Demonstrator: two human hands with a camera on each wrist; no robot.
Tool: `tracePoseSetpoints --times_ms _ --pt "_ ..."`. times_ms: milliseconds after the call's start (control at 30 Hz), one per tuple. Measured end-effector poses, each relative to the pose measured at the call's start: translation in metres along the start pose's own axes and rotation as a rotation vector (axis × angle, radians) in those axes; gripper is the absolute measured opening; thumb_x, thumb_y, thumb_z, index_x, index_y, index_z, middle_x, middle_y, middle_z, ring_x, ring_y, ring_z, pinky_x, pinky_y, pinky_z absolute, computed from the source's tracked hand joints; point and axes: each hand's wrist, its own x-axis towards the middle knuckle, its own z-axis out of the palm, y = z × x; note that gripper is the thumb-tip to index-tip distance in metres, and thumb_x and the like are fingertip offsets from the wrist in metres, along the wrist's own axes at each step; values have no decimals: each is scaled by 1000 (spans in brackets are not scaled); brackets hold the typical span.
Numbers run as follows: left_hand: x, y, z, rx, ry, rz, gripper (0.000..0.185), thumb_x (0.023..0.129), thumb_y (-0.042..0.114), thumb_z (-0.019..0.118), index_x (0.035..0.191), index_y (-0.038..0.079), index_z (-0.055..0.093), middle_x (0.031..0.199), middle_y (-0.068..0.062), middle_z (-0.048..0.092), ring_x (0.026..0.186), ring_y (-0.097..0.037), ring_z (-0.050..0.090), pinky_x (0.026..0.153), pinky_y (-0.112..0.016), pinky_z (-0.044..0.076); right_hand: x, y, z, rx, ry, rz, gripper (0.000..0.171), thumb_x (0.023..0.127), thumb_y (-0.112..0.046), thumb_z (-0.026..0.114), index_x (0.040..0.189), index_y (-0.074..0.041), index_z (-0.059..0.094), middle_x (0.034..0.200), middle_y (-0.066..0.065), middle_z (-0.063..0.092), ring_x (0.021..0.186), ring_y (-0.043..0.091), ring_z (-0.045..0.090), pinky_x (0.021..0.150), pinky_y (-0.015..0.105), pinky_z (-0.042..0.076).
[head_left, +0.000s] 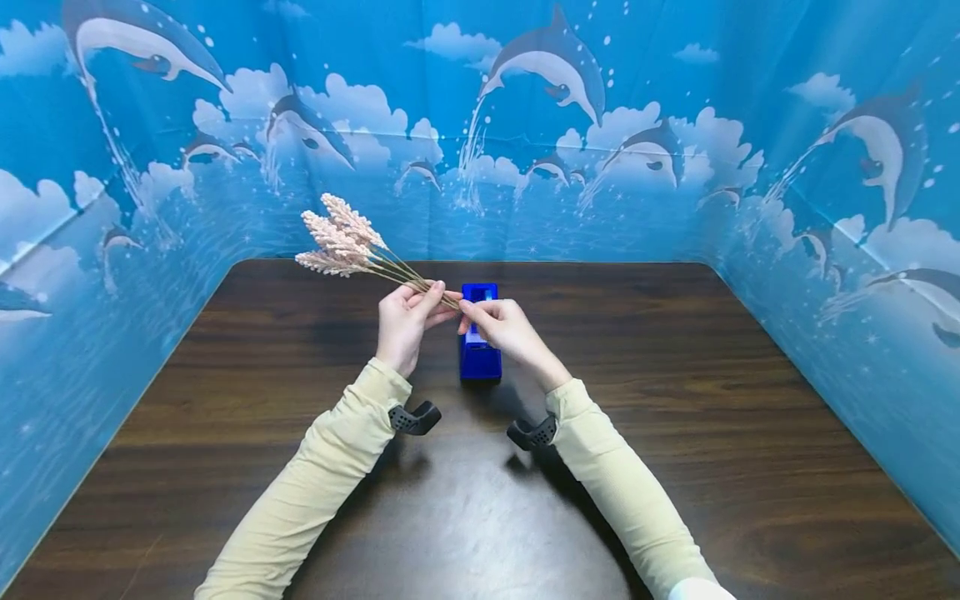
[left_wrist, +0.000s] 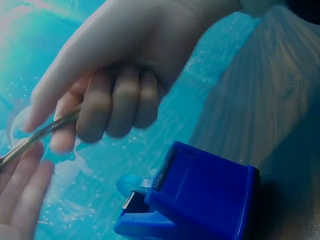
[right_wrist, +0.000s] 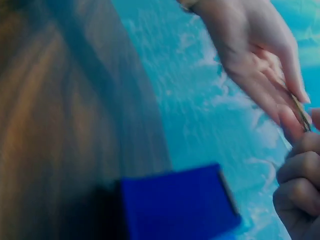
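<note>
A: Head view?
B: Left hand [head_left: 406, 321] grips the stems of a dried sprig [head_left: 339, 237], fingers curled round them; plumes point up-left. Right hand [head_left: 501, 325] pinches the stem ends, above the blue dispenser [head_left: 480, 354] on the table [head_left: 720, 433].

A: Left wrist view?
B: Left hand [left_wrist: 117, 75] clamped on the stems [left_wrist: 35, 139]. Right fingers [left_wrist: 20, 190] at lower left. Dispenser [left_wrist: 200, 200] below.

A: Right wrist view?
B: Blurred. Right hand [right_wrist: 260, 55] with fingertips together at the stem; left fingers [right_wrist: 300, 190] curled. Dispenser [right_wrist: 175, 205] beneath.
</note>
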Motion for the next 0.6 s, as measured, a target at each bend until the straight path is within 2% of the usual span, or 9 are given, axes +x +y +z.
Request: tracePoseSetpoints --times_ms 33,100,200,267,300,367,400,467,600 --pt "4 -9 -5 29 -11 -14 27 85 19 59 104 0 57 91 -18 68 82 -27 67 74 -38 52 0 0 -4 -67 -8 -28 41 92 -37 45 71 -4 60 49 -3 40 43 8 28 42 22 22" --pt "10 -14 -12 93 -52 -69 28 88 21 56 106 0 57 94 -17 68 86 -27 67 79 -37 51 1 0 -12 -170 -2 -74 40 92 -35 47 66 -7 59 51 0 42 46 9 29 45 23 23" --pt "13 -7 -14 140 -151 -118 34 88 30 54 107 1 58 95 -15 68 88 -26 66 79 -37 51 1 -2 -28 -205 46 -89 40 91 -35 47 64 -6 56 53 1 42 48 10 28 47 24 23" --pt "4 18 -4 183 -186 -140 40 89 33 51 106 -3 58 94 -16 68 88 -27 66 79 -39 51 2 -2 -36 -188 75 -74 43 91 -37 47 67 -2 54 52 -2 40 48 10 27 46 25 22" --pt "-1 28 -1 199 -203 -129 43 89 37 51 105 -3 58 91 -13 69 84 -25 67 76 -39 51 3 -2 -39 -172 87 -63 45 91 -38 47 68 0 53 51 -2 37 47 10 26 45 26 21" --pt "-14 59 15 267 -215 -126 45 89 35 51 101 -8 57 85 -12 69 80 -24 68 74 -39 52 3 -1 -44 -158 102 -45 48 90 -41 46 71 3 52 50 -5 33 46 10 25 44 26 20" --pt "-18 68 18 300 -237 -105 42 90 32 50 99 -9 57 82 -11 69 77 -22 68 71 -37 52 4 -1 -45 -160 101 -40 49 90 -42 46 71 3 52 50 -6 33 46 10 25 43 26 20" --pt "-29 89 32 456 -251 -36 36 91 24 51 96 -11 57 80 -13 69 74 -19 67 71 -36 53 4 0 -47 -179 84 -43 49 90 -41 47 71 4 52 50 -6 33 47 10 26 44 26 21" --pt "-40 102 48 800 -284 256 17 86 9 57 93 -5 62 86 -15 68 81 -18 65 74 -31 50 4 3 -50 -229 7 -56 48 90 -40 47 69 3 51 51 -5 36 48 11 28 46 25 23"
